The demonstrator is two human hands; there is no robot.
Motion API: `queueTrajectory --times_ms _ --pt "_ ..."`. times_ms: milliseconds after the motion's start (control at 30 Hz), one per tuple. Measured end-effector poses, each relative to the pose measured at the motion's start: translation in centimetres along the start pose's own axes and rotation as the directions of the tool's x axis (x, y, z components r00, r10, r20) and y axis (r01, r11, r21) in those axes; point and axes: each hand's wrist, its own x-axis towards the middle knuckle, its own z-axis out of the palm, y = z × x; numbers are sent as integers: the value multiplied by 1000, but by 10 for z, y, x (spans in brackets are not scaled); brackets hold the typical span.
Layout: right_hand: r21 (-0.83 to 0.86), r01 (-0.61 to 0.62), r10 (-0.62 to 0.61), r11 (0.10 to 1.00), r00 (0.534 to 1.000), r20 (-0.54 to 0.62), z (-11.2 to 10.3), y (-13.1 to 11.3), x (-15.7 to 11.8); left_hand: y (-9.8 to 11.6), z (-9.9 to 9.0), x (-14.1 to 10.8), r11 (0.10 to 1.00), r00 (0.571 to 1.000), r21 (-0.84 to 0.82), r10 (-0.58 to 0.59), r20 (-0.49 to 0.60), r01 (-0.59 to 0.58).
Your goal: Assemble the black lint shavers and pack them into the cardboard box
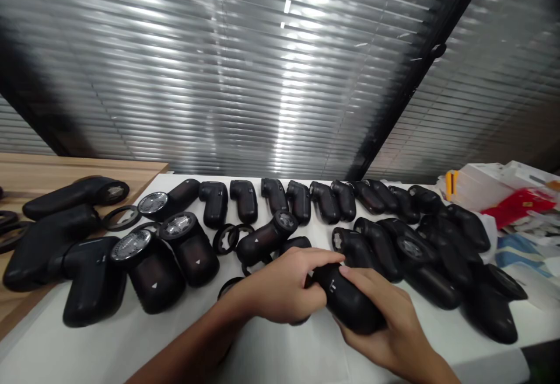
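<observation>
Black device held in lower frame, right of centre

The right hand is wrapped around its body; the left hand grips its upper end. Similar devices are on the white table, at left and right of the frame.

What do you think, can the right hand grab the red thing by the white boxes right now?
Probably not as things are: the right hand is holding a black device, and other devices lie between it and the red thing. Emptied, it might reach over them.
</observation>
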Motion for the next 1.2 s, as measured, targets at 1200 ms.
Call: queueTrajectory --times_ms 1200 --pt "549 -292 387 783 920 -61 27 -38 14 -4 38 5 980 790 -72 104 -604 -184"
